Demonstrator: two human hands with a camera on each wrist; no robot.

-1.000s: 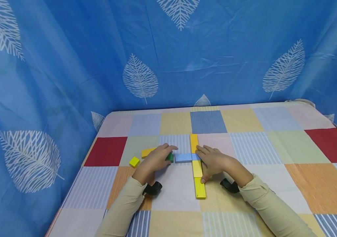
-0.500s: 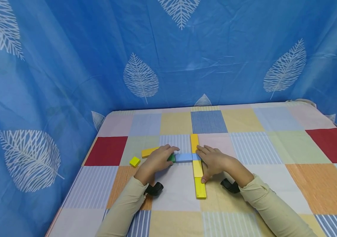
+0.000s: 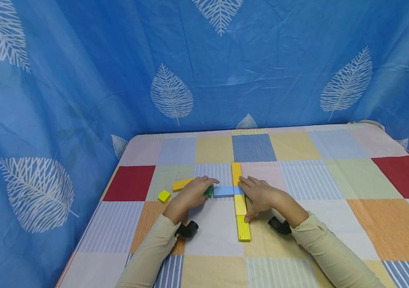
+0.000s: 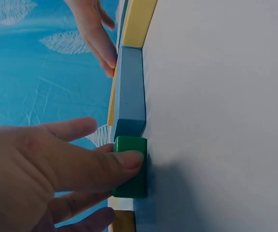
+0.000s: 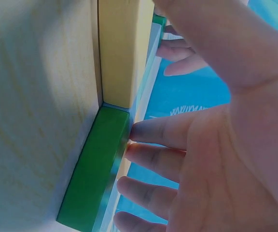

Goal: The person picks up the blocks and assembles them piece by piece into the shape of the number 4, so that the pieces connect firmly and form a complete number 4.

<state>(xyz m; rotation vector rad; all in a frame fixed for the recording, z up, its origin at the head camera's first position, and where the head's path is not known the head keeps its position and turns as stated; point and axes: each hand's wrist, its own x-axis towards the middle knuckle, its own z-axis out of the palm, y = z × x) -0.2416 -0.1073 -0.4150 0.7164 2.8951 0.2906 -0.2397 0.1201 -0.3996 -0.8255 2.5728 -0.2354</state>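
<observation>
My left hand [image 3: 191, 195] pinches a green block [image 4: 131, 186] between thumb and fingers, lying flat on the cloth. Its end meets a long blue block [image 3: 223, 192], which runs to a small blue block [image 3: 238, 190] in an upright row. Orange-yellow [image 3: 236, 172] above it, pale yellow [image 3: 240, 205] and bright yellow blocks [image 3: 243, 229] below make up that row. My right hand [image 3: 263, 197] rests against the row, fingers extended, thumb beside the yellow blocks. Beneath it, in the right wrist view, lies another green block [image 5: 93, 169], hidden from the head view.
Left of my left hand lie a loose orange-yellow block [image 3: 182, 185] and a small yellow cube-like block [image 3: 164, 196]. A patchwork cloth [image 3: 334, 228] covers the table. Blue leaf-print curtains [image 3: 262, 80] hang along the back and sides.
My left hand has slid the green block slightly right, closing the small gap to the long blue block. During the last half second both hands stay nearly still.
</observation>
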